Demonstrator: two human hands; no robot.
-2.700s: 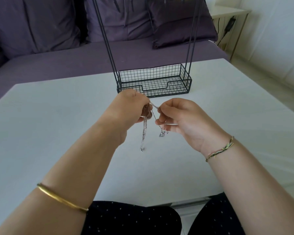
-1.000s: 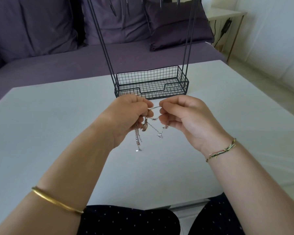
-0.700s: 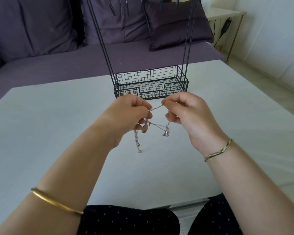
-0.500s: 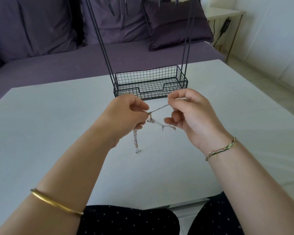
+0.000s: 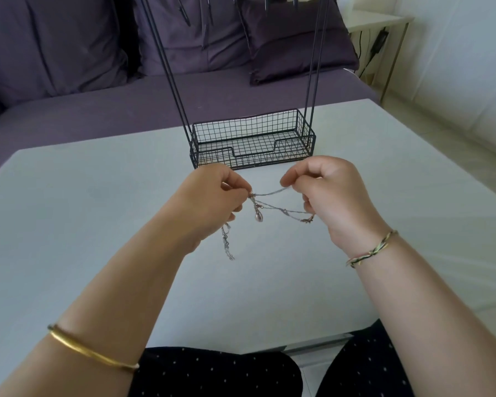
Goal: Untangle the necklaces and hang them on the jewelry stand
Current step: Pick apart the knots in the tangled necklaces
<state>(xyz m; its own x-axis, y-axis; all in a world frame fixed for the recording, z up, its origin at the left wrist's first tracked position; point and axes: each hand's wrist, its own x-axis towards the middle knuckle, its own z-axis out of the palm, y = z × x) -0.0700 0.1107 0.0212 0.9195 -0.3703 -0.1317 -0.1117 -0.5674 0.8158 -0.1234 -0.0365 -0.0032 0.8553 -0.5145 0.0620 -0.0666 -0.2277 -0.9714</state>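
Note:
Thin silver necklaces (image 5: 272, 206) stretch between my two hands above the white table (image 5: 83, 210). My left hand (image 5: 212, 196) pinches the tangled end; a loose length of chain and a small pendant hang below it. My right hand (image 5: 327, 187) pinches one strand at its fingertips, and a second strand runs to its lower fingers. The black wire jewelry stand (image 5: 252, 144) is just beyond my hands, its basket base on the table and its thin uprights rising out of view. Several dark pendants hang near the top edge.
A purple sofa (image 5: 126, 104) with cushions runs behind the table. A small side table (image 5: 384, 21) with a cable stands at the back right by a pale wall. My lap in dark dotted fabric shows under the table's near edge.
My hands have drawn apart, the right one moving right, so the chains now span a wider gap. The pendant has shifted toward my left hand.

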